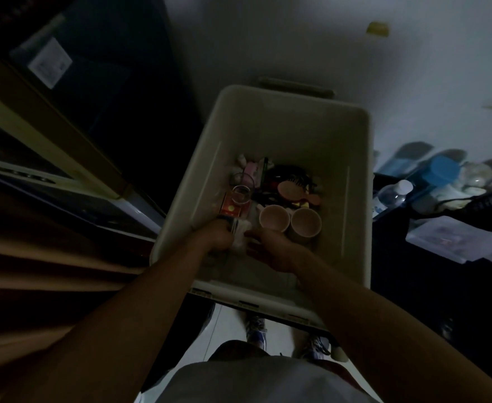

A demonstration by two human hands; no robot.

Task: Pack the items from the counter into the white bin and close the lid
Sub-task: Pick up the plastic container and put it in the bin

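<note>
Both bare forearms come in from 7 and 5 o'clock and converge at centre. The left hand (220, 235) curls its fingers round a pale bundle (241, 231); the right hand (270, 248), back up, points toward 10 o'clock at that bundle, its grip too dim to tell

White bin (282, 135) — open, part-filled

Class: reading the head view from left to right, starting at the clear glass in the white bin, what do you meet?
clear glass → pink cup → second pink cup → white bin's right wall → water bottle → blue-lidded container
</note>
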